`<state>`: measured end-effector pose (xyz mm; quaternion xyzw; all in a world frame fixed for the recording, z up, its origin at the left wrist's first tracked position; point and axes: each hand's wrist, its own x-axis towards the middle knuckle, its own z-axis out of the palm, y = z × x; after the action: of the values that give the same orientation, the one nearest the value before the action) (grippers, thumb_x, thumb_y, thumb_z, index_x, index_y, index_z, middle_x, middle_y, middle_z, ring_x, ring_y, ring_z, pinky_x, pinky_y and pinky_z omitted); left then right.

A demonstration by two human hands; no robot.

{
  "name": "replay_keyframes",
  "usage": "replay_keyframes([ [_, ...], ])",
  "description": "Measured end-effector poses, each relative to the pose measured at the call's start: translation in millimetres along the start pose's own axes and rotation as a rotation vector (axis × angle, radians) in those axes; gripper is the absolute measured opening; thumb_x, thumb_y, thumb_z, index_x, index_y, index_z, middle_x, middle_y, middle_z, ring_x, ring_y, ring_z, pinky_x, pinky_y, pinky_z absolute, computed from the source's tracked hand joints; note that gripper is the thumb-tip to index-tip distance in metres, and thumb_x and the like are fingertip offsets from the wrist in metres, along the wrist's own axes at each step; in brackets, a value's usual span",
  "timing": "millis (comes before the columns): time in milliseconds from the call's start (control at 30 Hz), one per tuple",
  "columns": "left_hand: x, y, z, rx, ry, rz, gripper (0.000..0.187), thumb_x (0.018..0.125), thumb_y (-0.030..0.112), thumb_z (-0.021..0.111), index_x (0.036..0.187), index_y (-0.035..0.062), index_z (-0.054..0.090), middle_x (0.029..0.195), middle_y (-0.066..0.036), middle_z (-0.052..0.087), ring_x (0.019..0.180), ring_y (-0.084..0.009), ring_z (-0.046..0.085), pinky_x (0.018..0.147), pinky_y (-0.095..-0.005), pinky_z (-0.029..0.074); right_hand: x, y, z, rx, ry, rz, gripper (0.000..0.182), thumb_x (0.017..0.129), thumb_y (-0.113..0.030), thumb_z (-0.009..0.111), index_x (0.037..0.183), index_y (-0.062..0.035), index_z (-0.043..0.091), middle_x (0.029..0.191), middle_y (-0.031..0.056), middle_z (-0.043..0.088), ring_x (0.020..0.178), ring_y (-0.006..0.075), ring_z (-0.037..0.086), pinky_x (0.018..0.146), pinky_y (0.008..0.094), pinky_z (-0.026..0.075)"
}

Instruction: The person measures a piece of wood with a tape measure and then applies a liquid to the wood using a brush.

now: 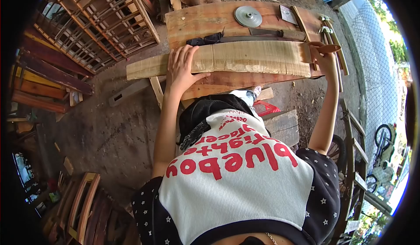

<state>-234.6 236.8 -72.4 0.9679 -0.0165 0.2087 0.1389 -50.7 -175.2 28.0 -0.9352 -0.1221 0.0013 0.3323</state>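
Note:
A long, pale wooden plank (253, 57) lies across the workbench (197, 22), its left end reaching past the bench edge. My left hand (181, 68) grips the plank left of its middle, fingers over the top and thumb along the near edge. At the plank's right end, my right hand (326, 60) is closed around a brown wooden handle (329, 49). The rest of that tool is hidden, so its kind does not show. Just beyond the plank lie a long dark blade with a black-wrapped grip (205, 39) and a wooden-handled tool (291, 35).
A grey metal disc (248, 16) and a small pale card (288, 15) lie on the bench's far side. Sticks (334, 35) lean at its right edge. A slatted wooden frame (100, 22) stands at left, chair-like wooden parts (83, 205) lower left, a mesh fence (369, 39) at right.

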Motion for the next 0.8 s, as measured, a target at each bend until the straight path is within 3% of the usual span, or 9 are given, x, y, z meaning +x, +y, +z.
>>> replay_keyframes([
  [200, 6, -16, 6, 0.005, -0.098, 0.079, 0.097, 0.062, 0.069, 0.067, 0.132, 0.0064, 0.041, 0.126, -0.015, 0.043, 0.117, -0.0324, 0.044, 0.102, -0.0475, 0.037, -21, -3, -10, 0.110, 0.110, 0.032, 0.022, 0.089, -0.023, 0.062, 0.104, -0.0087, 0.067, 0.075, 0.0005, 0.066, 0.063, 0.0040, 0.055, 0.055, 0.0204, 0.043],
  [233, 9, -16, 0, 0.064, -0.141, 0.120, 0.100, 0.063, 0.075, 0.061, 0.132, 0.0042, 0.041, 0.126, -0.016, 0.043, 0.115, -0.0329, 0.045, 0.095, -0.0463, 0.044, -25, 0, -16, 0.130, 0.143, 0.000, 0.024, 0.089, -0.023, 0.063, 0.107, -0.0079, 0.067, 0.074, -0.0031, 0.063, 0.065, 0.0022, 0.054, 0.055, 0.0185, 0.042],
  [267, 13, -15, -6, 0.121, -0.181, 0.163, 0.105, 0.064, 0.080, 0.054, 0.132, 0.0020, 0.040, 0.125, -0.018, 0.043, 0.114, -0.0335, 0.046, 0.088, -0.0451, 0.050, -27, 4, -26, 0.174, 0.124, 0.178, 0.025, 0.090, -0.024, 0.062, 0.109, -0.0086, 0.066, 0.081, -0.0013, 0.065, 0.070, 0.0036, 0.056, 0.059, 0.0190, 0.045],
  [367, 24, -7, -39, 0.229, -0.180, 0.190, 0.100, 0.067, 0.080, 0.051, 0.133, 0.0045, 0.042, 0.120, -0.015, 0.046, 0.107, -0.0304, 0.052, 0.077, -0.0448, 0.054, -39, 4, -43, 0.201, 0.300, 0.100, 0.025, 0.090, -0.024, 0.061, 0.104, -0.0052, 0.068, 0.084, 0.0032, 0.067, 0.068, 0.0055, 0.056, 0.058, 0.0205, 0.047],
  [400, 28, -9, -48, 0.336, -0.188, 0.252, 0.105, 0.071, 0.084, 0.036, 0.134, 0.0007, 0.041, 0.124, -0.019, 0.048, 0.109, -0.0319, 0.051, 0.070, -0.0405, 0.058, -39, 13, -49, 0.249, 0.294, 0.074, 0.025, 0.090, -0.024, 0.062, 0.104, -0.0046, 0.068, 0.091, 0.0038, 0.067, 0.073, 0.0059, 0.058, 0.062, 0.0210, 0.049],
  [567, 39, -10, -115, 0.541, -0.082, 0.350, 0.100, 0.076, 0.082, 0.030, 0.131, 0.0007, 0.043, 0.120, -0.017, 0.053, 0.104, -0.0297, 0.054, 0.071, -0.0358, 0.058, -48, -8, -62, 0.294, 0.363, 0.120, 0.026, 0.089, -0.024, 0.062, 0.103, -0.0016, 0.068, 0.096, 0.0014, 0.066, 0.078, 0.0071, 0.058, 0.063, 0.0218, 0.050],
  [633, 39, -10, -147, 0.657, 0.040, 0.386, 0.099, 0.074, 0.083, 0.031, 0.136, 0.0065, 0.040, 0.120, -0.013, 0.052, 0.109, -0.0278, 0.052, 0.075, -0.0368, 0.057, -47, -4, -63, 0.249, 0.359, 0.099, 0.026, 0.090, -0.023, 0.062, 0.103, -0.0014, 0.068, 0.096, 0.0029, 0.067, 0.077, 0.0078, 0.059, 0.063, 0.0221, 0.050],
  [700, 38, -12, -180, 0.780, 0.120, 0.417, 0.100, 0.074, 0.083, 0.031, 0.133, 0.0032, 0.043, 0.115, -0.012, 0.056, 0.103, -0.0247, 0.055, 0.079, -0.0329, 0.055, -45, -4, -57, 0.278, 0.345, 0.077, 0.025, 0.090, -0.023, 0.062, 0.104, -0.0025, 0.068, 0.096, 0.0043, 0.067, 0.076, 0.0079, 0.059, 0.063, 0.0222, 0.050],
  [800, 20, -25, -222, 0.849, 0.136, 0.311, 0.096, 0.072, 0.078, 0.042, 0.138, 0.0092, 0.040, 0.120, -0.011, 0.054, 0.108, -0.0290, 0.053, 0.083, -0.0360, 0.053, -38, -3, -44, 0.260, 0.262, 0.064, 0.028, 0.090, -0.027, 0.062, 0.109, -0.0073, 0.066, 0.096, 0.0044, 0.066, 0.082, 0.0081, 0.060, 0.068, 0.0222, 0.050],
])
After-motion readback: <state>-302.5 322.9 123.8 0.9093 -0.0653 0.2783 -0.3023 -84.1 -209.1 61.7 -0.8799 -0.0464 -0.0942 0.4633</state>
